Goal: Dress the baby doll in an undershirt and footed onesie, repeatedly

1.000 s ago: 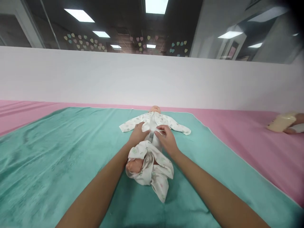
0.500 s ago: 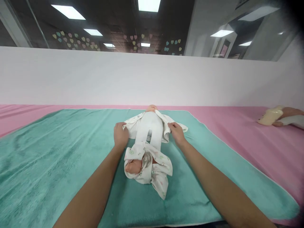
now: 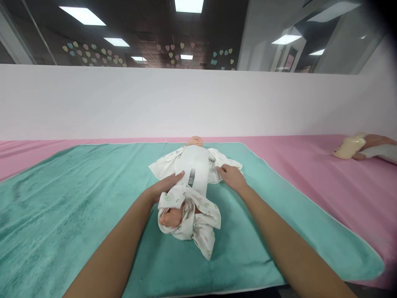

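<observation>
A baby doll (image 3: 196, 159) with a white cloth body lies on its back, head away from me. Under its torso an open white baby shirt (image 3: 164, 164) with a small print is spread to both sides. White printed baby pants (image 3: 206, 211) are bunched round its lower legs, with one bare foot (image 3: 171, 217) showing. My left hand (image 3: 167, 185) rests along the doll's thigh on the left, fingers stretched out, some hidden. My right hand (image 3: 230, 176) is closed, fingertips pinching the shirt's right front flap beside the doll's hip.
The doll lies on a teal towel (image 3: 77, 215) over a pink mat (image 3: 310, 165). At the far right is a cream-coloured bottle (image 3: 350, 146) beside part of another doll (image 3: 380, 147). A white wall (image 3: 124, 103) with glass above borders the back.
My left hand has let go of the shirt's left flap and moved right and nearer onto the doll's thigh. The left flap now lies spread flat. My right hand stays at the right flap.
</observation>
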### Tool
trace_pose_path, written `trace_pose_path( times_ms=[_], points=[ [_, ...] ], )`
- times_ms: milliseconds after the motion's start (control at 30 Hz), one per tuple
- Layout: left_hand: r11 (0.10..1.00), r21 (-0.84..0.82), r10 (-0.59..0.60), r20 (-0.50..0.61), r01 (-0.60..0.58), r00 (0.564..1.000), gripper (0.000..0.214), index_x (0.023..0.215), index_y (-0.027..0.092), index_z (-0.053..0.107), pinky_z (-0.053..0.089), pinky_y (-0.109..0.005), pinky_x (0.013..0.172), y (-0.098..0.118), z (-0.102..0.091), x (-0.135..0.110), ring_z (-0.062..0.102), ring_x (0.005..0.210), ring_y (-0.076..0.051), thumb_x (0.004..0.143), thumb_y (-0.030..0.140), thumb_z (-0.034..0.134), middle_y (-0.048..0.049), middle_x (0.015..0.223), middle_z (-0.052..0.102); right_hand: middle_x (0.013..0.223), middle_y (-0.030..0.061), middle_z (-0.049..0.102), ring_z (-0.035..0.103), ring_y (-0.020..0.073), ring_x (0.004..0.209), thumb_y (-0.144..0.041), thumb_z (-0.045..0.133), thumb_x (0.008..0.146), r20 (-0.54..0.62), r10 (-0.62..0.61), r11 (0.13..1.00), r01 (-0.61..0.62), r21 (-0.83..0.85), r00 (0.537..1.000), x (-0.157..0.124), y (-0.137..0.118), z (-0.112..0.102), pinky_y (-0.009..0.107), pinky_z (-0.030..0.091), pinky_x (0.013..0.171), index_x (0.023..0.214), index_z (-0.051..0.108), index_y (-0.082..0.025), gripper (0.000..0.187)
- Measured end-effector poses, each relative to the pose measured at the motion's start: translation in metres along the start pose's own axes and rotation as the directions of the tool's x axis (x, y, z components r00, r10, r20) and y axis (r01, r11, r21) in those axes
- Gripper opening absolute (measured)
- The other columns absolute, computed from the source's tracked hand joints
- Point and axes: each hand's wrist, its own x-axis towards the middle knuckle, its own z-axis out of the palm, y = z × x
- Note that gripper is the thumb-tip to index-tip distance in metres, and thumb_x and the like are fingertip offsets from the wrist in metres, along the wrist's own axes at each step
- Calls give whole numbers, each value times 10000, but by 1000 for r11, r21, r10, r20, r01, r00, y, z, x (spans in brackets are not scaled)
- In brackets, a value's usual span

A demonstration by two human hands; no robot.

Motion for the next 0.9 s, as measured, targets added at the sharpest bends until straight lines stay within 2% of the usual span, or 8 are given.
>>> trace_pose_path(
  times_ms=[100, 233, 300, 467, 600, 733, 800, 900],
  points=[
    [988, -120, -70, 205, 96, 976, 597, 970, 163, 629, 504, -341, 776, 4, 6, -4, 636, 843, -241, 733, 688, 471, -95, 879, 683, 593, 43, 596, 551, 146, 533, -644, 376, 817, 382, -8, 936, -127, 327, 924, -8, -25, 21, 279, 422, 546, 662, 521, -181, 510],
    [970, -210, -65, 268, 124, 961, 567, 922, 160, 639, 504, -351, 768, 5, 10, -1, 636, 826, -247, 755, 670, 457, -95, 818, 686, 613, 18, 609, 586, 150, 573, -687, 464, 754, 424, -25, 796, -239, 556, 905, -14, -31, 18, 284, 480, 565, 738, 520, -181, 509],
    [973, -197, -70, 261, 124, 963, 528, 918, 158, 633, 504, -341, 737, 4, 9, 0, 630, 814, -239, 750, 639, 497, -94, 824, 682, 660, 31, 635, 604, 150, 616, -669, 488, 751, 493, -78, 800, -240, 549, 867, -16, -28, 5, 279, 484, 600, 747, 556, -167, 507],
    [995, 74, -74, 153, 63, 985, 469, 845, 159, 599, 458, -275, 575, 4, -8, 0, 588, 717, -192, 701, 606, 575, -63, 816, 649, 702, 48, 663, 611, 145, 664, -561, 608, 718, 748, -238, 915, -115, 387, 619, -25, -34, -22, 259, 469, 643, 730, 666, -138, 427],
    [913, 407, 34, 19, -39, 999, 402, 669, 166, 548, 347, -229, 472, 8, -28, 0, 518, 590, -142, 686, 564, 603, -17, 650, 578, 658, 1, 624, 554, 107, 578, -448, 679, 683, 781, -319, 898, -90, 430, 537, -35, -57, -23, 239, 446, 569, 789, 678, -164, 304],
    [887, 422, 143, 136, -188, 980, 294, 671, 172, 594, 346, -226, 491, 17, -26, -6, 472, 564, -118, 684, 463, 635, 1, 614, 551, 620, -25, 564, 480, 87, 522, -398, 666, 686, 820, -361, 904, -48, 424, 444, -47, -76, -21, 212, 363, 472, 896, 669, -175, 306],
    [887, 407, 133, 223, -216, 966, 257, 695, 175, 632, 342, -227, 496, 22, -18, -11, 458, 566, -114, 683, 431, 641, 1, 628, 554, 591, -40, 508, 431, 77, 529, -368, 669, 670, 809, -378, 914, 43, 403, 450, -51, -81, -21, 208, 314, 468, 800, 657, -169, 239],
    [879, 429, 86, 287, -209, 954, 267, 754, 189, 676, 320, -232, 487, 28, -6, -17, 439, 567, -119, 707, 443, 612, 0, 636, 555, 603, -54, 441, 364, 73, 560, -294, 647, 660, 699, -432, 896, 180, 406, 570, -52, -82, -20, 217, 279, 500, 691, 585, -172, 140]
  ],
)
